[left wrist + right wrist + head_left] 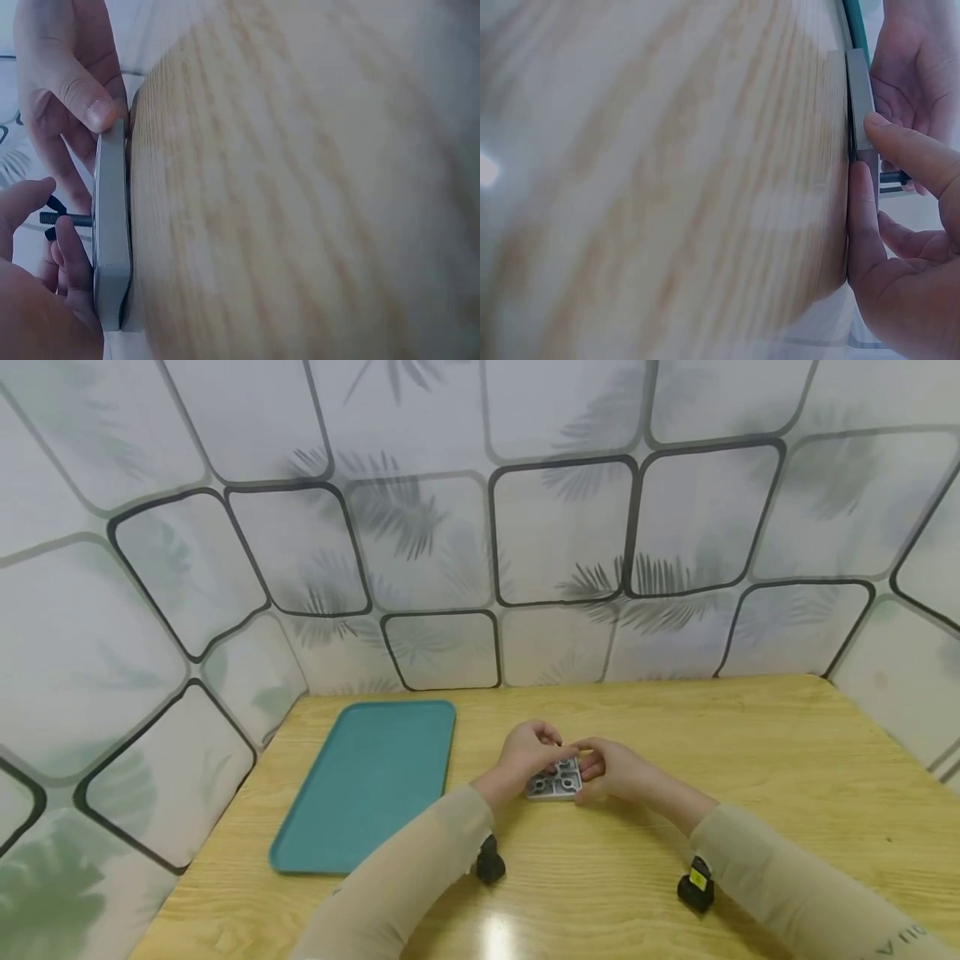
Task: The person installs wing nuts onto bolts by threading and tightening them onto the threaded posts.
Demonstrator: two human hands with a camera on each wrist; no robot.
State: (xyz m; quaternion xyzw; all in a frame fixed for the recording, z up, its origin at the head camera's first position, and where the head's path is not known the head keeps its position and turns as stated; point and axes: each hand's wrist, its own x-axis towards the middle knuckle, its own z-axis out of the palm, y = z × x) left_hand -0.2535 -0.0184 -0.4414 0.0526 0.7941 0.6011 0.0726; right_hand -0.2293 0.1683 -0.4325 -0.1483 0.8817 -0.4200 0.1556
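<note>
A small grey square plate point(553, 793) with round recesses in its face lies on the wooden table. From its upper side a black threaded bolt point(71, 220) sticks out, with a black wing nut point(55, 205) on it. My left hand point(525, 752) reaches over the plate, and its thumb and finger pinch the wing nut. At the plate's right side, my right hand point(617, 770) grips the edge between thumb and fingers. In the right wrist view the plate point(861, 97) is seen edge-on, and the left hand partly hides the bolt.
A teal tray point(367, 785) lies on the table point(750, 760) left of the hands. Patterned fabric walls point(562, 535) rise behind the table and at both sides. A black wrist device point(490, 860) hangs under the left sleeve, another point(696, 887) under the right.
</note>
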